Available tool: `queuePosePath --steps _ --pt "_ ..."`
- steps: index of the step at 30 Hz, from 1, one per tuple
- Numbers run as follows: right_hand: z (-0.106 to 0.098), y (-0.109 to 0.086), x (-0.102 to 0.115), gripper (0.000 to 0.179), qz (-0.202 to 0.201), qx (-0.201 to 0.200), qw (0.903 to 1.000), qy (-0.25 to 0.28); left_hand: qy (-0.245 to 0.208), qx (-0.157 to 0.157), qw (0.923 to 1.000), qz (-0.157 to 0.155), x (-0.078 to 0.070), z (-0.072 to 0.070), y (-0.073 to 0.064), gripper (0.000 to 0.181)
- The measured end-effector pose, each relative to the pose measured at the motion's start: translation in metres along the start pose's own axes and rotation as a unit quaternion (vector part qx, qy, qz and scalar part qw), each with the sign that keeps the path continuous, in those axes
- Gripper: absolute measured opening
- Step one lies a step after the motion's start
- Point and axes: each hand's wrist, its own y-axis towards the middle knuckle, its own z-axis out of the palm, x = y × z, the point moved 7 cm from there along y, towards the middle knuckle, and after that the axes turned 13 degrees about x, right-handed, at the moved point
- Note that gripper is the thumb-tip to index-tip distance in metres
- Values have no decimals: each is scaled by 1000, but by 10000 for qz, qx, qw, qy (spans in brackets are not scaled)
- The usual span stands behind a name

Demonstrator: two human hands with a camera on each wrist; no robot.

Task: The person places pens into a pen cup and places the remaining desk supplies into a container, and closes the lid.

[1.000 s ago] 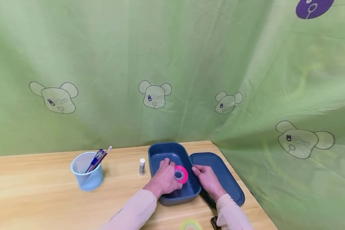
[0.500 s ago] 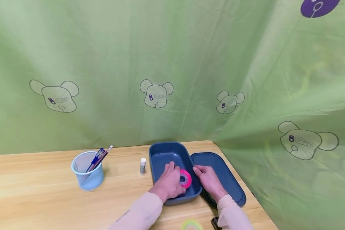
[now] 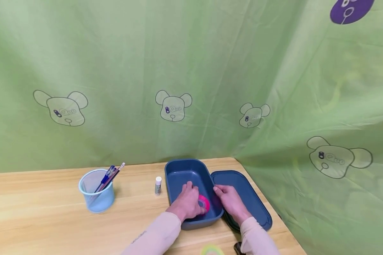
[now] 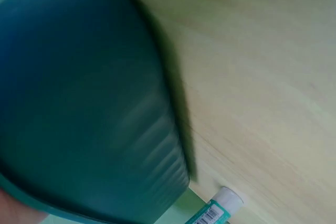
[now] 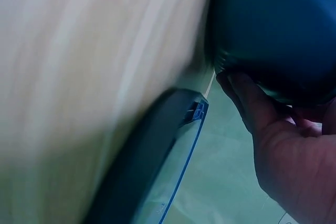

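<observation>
In the head view, my left hand [image 3: 187, 202] reaches down into a deep blue rectangular box [image 3: 182, 173]. Its fingers hold a bright pink roll of tape [image 3: 205, 202] low inside the box, partly covered by the hand. My right hand [image 3: 231, 200] grips the box's right rim, thumb on the inner side. In the right wrist view its fingers [image 5: 252, 98] curl against the outside of the box wall [image 5: 273, 30]. The left wrist view is mostly filled by the box's outer side [image 4: 94, 87]; only a bit of the left hand [image 4: 16, 211] shows at the lower left corner.
The blue lid [image 3: 250, 198] lies right of the box. A white-capped glue stick [image 3: 158, 185] stands left of it. Further left is a light blue mesh cup [image 3: 99, 202] with pens and a pencil. A yellow-green ring [image 3: 212, 250] and a black object [image 3: 238, 248] sit near the front.
My left hand has moved slightly right and lower in the box with the pink tape, which is now more hidden by the fingers. The right hand stays on the rim.
</observation>
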Motion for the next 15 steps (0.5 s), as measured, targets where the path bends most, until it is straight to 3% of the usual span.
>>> queuePosePath --steps 5,10,15 --pt "1 0 4 33 4 54 9999 -143 -368 27 9993 -32 5 -4 -1 63" --pt "2 -1 3 31 14 51 9999 -108 -600 -248 9975 278 3 -15 -10 67" --pt "0 -2 2 29 12 29 9999 -134 -1262 -512 9895 494 1 -27 -25 62"
